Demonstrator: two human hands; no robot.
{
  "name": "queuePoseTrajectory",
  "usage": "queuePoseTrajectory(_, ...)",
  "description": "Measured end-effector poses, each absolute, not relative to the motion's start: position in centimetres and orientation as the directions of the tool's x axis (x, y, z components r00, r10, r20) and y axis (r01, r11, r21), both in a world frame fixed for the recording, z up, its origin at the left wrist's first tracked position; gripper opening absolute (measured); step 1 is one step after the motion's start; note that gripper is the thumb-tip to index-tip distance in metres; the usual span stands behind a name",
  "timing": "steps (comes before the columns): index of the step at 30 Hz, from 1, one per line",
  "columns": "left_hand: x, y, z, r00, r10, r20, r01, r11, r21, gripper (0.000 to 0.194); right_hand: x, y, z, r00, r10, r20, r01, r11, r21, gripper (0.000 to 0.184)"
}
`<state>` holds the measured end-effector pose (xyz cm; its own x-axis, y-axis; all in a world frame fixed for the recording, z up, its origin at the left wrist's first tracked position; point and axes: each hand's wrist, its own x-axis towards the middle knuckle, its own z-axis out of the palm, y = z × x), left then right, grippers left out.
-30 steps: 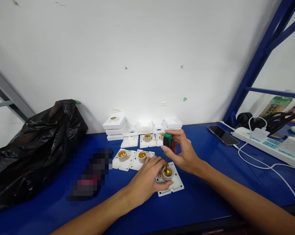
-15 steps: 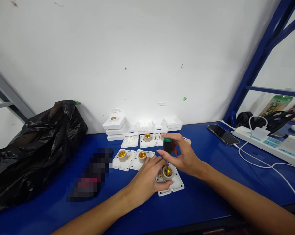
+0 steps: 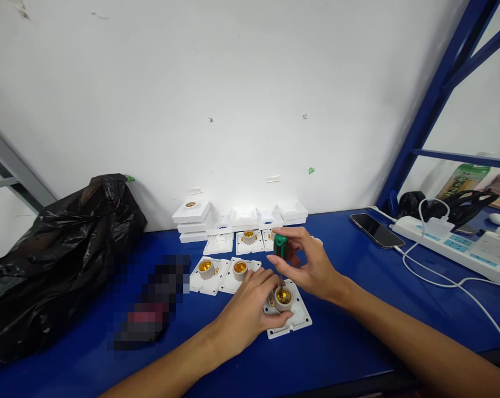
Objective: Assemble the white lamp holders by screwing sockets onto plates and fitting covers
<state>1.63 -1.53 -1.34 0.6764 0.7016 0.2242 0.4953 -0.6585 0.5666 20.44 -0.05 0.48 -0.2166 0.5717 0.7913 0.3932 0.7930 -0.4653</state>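
Observation:
My right hand (image 3: 310,265) pinches the green and black handle of a screwdriver (image 3: 280,247). The shaft points down into the brass-lined cup of a lamp socket (image 3: 283,298), which sits on a square white base plate (image 3: 301,316) on the blue table. Thumb and fingers of my left hand (image 3: 250,307) grip this socket from its left side. What the screwdriver tip touches inside the cup is too small to make out. Close behind my left hand lie two more plates with lamp sockets, a middle one (image 3: 240,270) and a left one (image 3: 206,268).
Further back are another socket plate (image 3: 250,240), a bare plate (image 3: 219,243) and stacked white covers (image 3: 194,213) by the wall. A black plastic bag (image 3: 67,260) fills the left. On the right lie a phone (image 3: 376,230), white cables and a power strip (image 3: 452,240).
The screwdriver's handle has turned and tilts slightly to the left now. Both hands keep their hold, and the whole view has shifted a little.

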Motion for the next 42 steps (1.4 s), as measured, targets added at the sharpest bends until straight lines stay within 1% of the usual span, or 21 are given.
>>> queuePoseTrajectory(2, 1.62, -1.49, -1.41, 0.679, 0.696, 0.235, 0.482, -0.663, 0.572, 0.041, 20.45, -0.05, 0.44, -0.205, 0.529, 0.823, 0.414, 0.809, -0.417, 0.049)
queuePoseTrajectory(5, 1.57, -1.49, -1.48, 0.675, 0.699, 0.238, 0.478, -0.659, 0.581, 0.042, 20.43, -0.12, 0.41, -0.255, 0.487, 0.836, 0.412, 0.837, -0.361, 0.049)
queuePoseTrajectory(9, 1.54, -1.52, -1.46, 0.683, 0.693, 0.231, 0.471, -0.660, 0.585, 0.040, 20.42, -0.12, 0.32, -0.187, 0.493, 0.850, 0.434, 0.817, -0.379, 0.047)
queuePoseTrajectory(14, 1.57, -1.54, -1.34, 0.678, 0.696, 0.235, 0.480, -0.662, 0.575, 0.038, 20.42, -0.18, 0.29, -0.261, 0.487, 0.833, 0.396, 0.841, -0.368, 0.051)
queuePoseTrajectory(17, 1.58, -1.57, -1.38, 0.680, 0.700, 0.220, 0.493, -0.658, 0.569, 0.037, 20.21, -0.28, 0.26, -0.169, 0.452, 0.876, 0.381, 0.849, -0.365, 0.049)
queuePoseTrajectory(19, 1.57, -1.59, -1.45, 0.677, 0.699, 0.229, 0.494, -0.662, 0.564, 0.040, 20.11, -0.33, 0.34, -0.123, 0.436, 0.891, 0.394, 0.846, -0.360, 0.049)
queuePoseTrajectory(21, 1.57, -1.61, -1.49, 0.676, 0.695, 0.244, 0.487, -0.670, 0.560, 0.044, 20.16, -0.39, 0.57, -0.149, 0.420, 0.895, 0.400, 0.853, -0.334, 0.047)
queuePoseTrajectory(24, 1.61, -1.65, -1.38, 0.674, 0.698, 0.241, 0.492, -0.668, 0.559, 0.043, 20.41, -0.43, 1.06, -0.265, 0.408, 0.874, 0.379, 0.877, -0.294, 0.041)
queuePoseTrajectory(26, 1.66, -1.67, -1.26, 0.672, 0.706, 0.222, 0.506, -0.657, 0.558, 0.039, 20.54, -0.39, 1.21, -0.294, 0.439, 0.849, 0.376, 0.870, -0.320, 0.040)
queuePoseTrajectory(29, 1.70, -1.67, -1.17, 0.673, 0.712, 0.201, 0.521, -0.649, 0.554, 0.037, 20.60, -0.26, 1.13, -0.201, 0.465, 0.862, 0.411, 0.839, -0.357, 0.040)
queuePoseTrajectory(31, 1.69, -1.62, -1.24, 0.673, 0.711, 0.205, 0.520, -0.652, 0.552, 0.037, 20.58, -0.23, 1.08, -0.163, 0.440, 0.883, 0.420, 0.841, -0.341, 0.041)
queuePoseTrajectory(33, 1.66, -1.56, -1.35, 0.675, 0.706, 0.215, 0.514, -0.659, 0.550, 0.038, 20.52, -0.29, 1.09, -0.205, 0.423, 0.883, 0.404, 0.858, -0.317, 0.041)
queuePoseTrajectory(35, 1.63, -1.51, -1.44, 0.679, 0.699, 0.225, 0.506, -0.667, 0.548, 0.040, 20.40, -0.36, 1.04, -0.261, 0.443, 0.858, 0.386, 0.862, -0.328, 0.042)
queuePoseTrajectory(36, 1.62, -1.49, -1.47, 0.681, 0.696, 0.227, 0.502, -0.669, 0.548, 0.040, 20.32, -0.38, 0.96, -0.260, 0.459, 0.849, 0.389, 0.855, -0.343, 0.042)
queuePoseTrajectory(40, 1.60, -1.54, -1.41, 0.679, 0.699, 0.225, 0.502, -0.665, 0.552, 0.037, 20.20, -0.26, 0.52, -0.111, 0.484, 0.868, 0.414, 0.816, -0.402, 0.043)
queuePoseTrajectory(42, 1.60, -1.57, -1.37, 0.675, 0.701, 0.228, 0.504, -0.665, 0.551, 0.035, 20.36, -0.25, 0.61, -0.135, 0.474, 0.870, 0.418, 0.824, -0.384, 0.043)
